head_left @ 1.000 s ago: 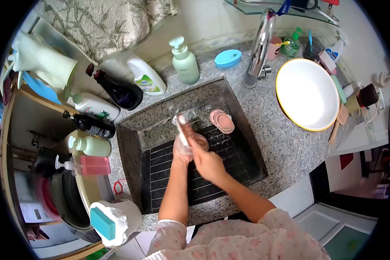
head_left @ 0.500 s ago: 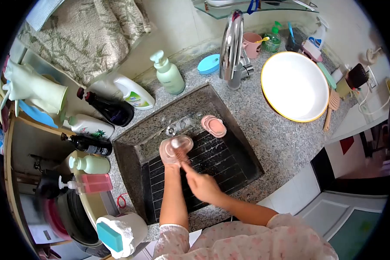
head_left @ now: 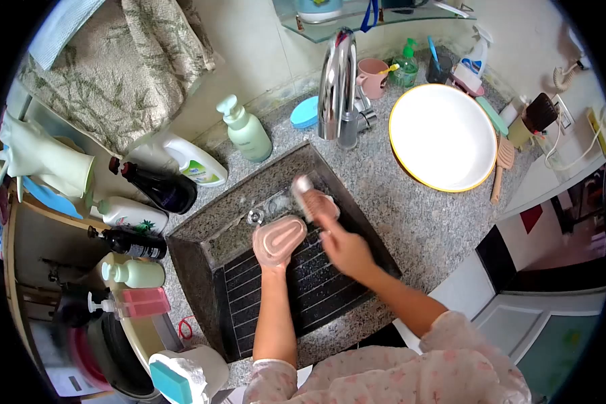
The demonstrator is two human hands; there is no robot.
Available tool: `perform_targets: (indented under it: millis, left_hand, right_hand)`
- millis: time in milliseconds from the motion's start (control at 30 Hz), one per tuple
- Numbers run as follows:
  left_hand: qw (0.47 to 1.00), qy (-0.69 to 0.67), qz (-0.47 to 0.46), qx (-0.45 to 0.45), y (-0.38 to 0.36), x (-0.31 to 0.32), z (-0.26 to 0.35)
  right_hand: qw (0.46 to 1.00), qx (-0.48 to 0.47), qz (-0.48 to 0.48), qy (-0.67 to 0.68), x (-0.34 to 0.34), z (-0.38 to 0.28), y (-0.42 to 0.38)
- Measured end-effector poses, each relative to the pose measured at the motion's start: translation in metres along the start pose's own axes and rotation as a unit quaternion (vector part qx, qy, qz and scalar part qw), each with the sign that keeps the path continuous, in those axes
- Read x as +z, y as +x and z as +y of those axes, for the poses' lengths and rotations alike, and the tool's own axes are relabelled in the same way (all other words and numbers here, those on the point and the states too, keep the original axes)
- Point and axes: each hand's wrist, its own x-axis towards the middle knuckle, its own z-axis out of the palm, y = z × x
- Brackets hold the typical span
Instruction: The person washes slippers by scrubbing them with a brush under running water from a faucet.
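In the dark stone sink, my left hand holds up a translucent pinkish oval dish with raised rings, which looks like a soap dish. Most of the left fingers are hidden beneath it. My right hand, slightly blurred, is wrapped round a scrub brush with a pinkish handle and a whitish head. The brush is to the right of the dish, apart from it. Behind the brush, a second pink piece lies in the sink, partly covered. A black slatted mat with water drops lines the sink bottom.
A chrome faucet rises behind the sink. At right on the granite counter stands a white basin with a yellow rim. Several bottles, such as a green pump bottle, line the left and back. A teal sponge rests at the lower left.
My right hand has moved the brush off the dish, to the right and up over the second pink piece. The left hand has tilted the dish, showing its ringed face. The view has shifted slightly.
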Motion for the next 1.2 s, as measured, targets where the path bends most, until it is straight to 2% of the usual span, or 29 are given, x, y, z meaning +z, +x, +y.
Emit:
perform_targets:
  millis: [33, 67, 100, 133, 200, 233, 267, 300, 333, 367, 400, 467, 533, 567, 633, 700, 767, 833, 900, 933, 1033, 1100, 1167, 1200]
  left_hand:
    - [0.996, -0.063, 0.053, -0.018, -0.003, 0.011, -0.003]
    - [0.996, -0.070, 0.052, -0.015, -0.004, 0.020, -0.004]
    - [0.995, -0.073, 0.063, -0.029, -0.004, 0.028, -0.004]
    - [0.994, -0.075, 0.073, -0.042, -0.002, 0.034, -0.006]
    - [0.993, -0.085, 0.073, -0.029, 0.000, 0.043, -0.018]
    - [0.993, -0.088, 0.071, -0.020, 0.002, 0.049, -0.024]
    - [0.990, -0.117, 0.064, -0.043, 0.002, 0.059, -0.025]
    - [0.986, -0.139, 0.073, -0.049, 0.005, 0.068, -0.030]
    - [0.985, -0.146, 0.069, -0.059, 0.003, 0.080, -0.034]
    - [0.984, -0.154, 0.066, -0.068, -0.001, 0.093, -0.035]
    - [0.980, -0.177, -0.038, -0.082, -0.002, 0.102, -0.035]
    - [0.976, -0.197, -0.043, -0.083, 0.003, 0.100, -0.045]
    - [0.969, -0.226, -0.044, -0.092, 0.013, 0.092, -0.056]
    - [0.969, -0.226, -0.041, -0.089, 0.015, 0.088, -0.061]
    - [0.991, -0.111, -0.063, -0.028, 0.013, 0.099, -0.058]
    - [0.991, -0.118, -0.039, -0.041, 0.008, 0.105, -0.057]
    - [0.991, -0.114, -0.065, -0.033, 0.001, 0.107, -0.054]
    - [0.992, -0.111, -0.051, -0.040, -0.003, 0.103, -0.054]
    - [0.989, -0.106, 0.071, -0.074, -0.005, 0.103, -0.055]
    - [0.989, -0.107, 0.072, -0.074, -0.005, 0.103, -0.056]
    - [0.984, -0.026, 0.162, -0.069, -0.007, 0.102, -0.059]
    - [0.984, -0.003, 0.172, -0.051, -0.005, 0.091, -0.063]
    - [0.942, 0.220, 0.253, -0.004, -0.020, 0.110, -0.051]
    - [0.929, 0.270, 0.254, 0.019, -0.031, 0.124, -0.045]
  right_hand:
    - [0.994, -0.072, 0.075, 0.030, -0.015, 0.011, 0.001]
    - [0.989, -0.081, 0.087, 0.088, -0.039, 0.009, -0.003]
    - [0.978, -0.124, 0.142, 0.089, -0.051, 0.023, -0.003]
    - [0.976, -0.090, 0.160, 0.115, -0.068, 0.028, 0.006]
    - [0.947, -0.081, 0.300, 0.082, -0.091, 0.043, 0.055]
    - [0.933, -0.110, 0.333, 0.077, -0.105, 0.030, 0.081]
    - [0.900, -0.187, 0.394, -0.009, -0.114, 0.050, 0.121]
    - [0.926, -0.079, 0.370, 0.011, -0.125, 0.038, 0.141]
    - [0.927, -0.037, 0.373, 0.000, -0.130, 0.036, 0.168]
    - [0.914, -0.082, 0.393, -0.060, -0.132, 0.046, 0.195]
    - [0.919, -0.069, 0.376, -0.094, -0.136, 0.032, 0.204]
    - [0.925, -0.058, 0.353, -0.123, -0.139, 0.014, 0.216]
    - [0.937, -0.022, 0.266, -0.224, -0.141, 0.012, 0.227]
    - [0.938, -0.024, 0.263, -0.223, -0.141, 0.015, 0.229]
    - [0.943, -0.009, 0.265, -0.200, -0.140, 0.020, 0.234]
    - [0.944, -0.014, 0.267, -0.193, -0.138, 0.030, 0.240]
    - [0.939, -0.031, 0.289, -0.186, -0.135, 0.043, 0.245]
    - [0.944, -0.031, 0.285, -0.164, -0.135, 0.044, 0.246]
    - [0.949, -0.034, 0.257, -0.182, -0.138, 0.048, 0.249]
    - [0.944, -0.036, 0.270, -0.183, -0.136, 0.049, 0.251]
    - [0.947, -0.034, 0.263, -0.181, -0.137, 0.051, 0.251]
    - [0.949, -0.034, 0.257, -0.176, -0.138, 0.050, 0.249]
    - [0.952, -0.033, 0.252, -0.170, -0.137, 0.050, 0.249]
    - [0.950, -0.038, 0.257, -0.175, -0.137, 0.050, 0.250]
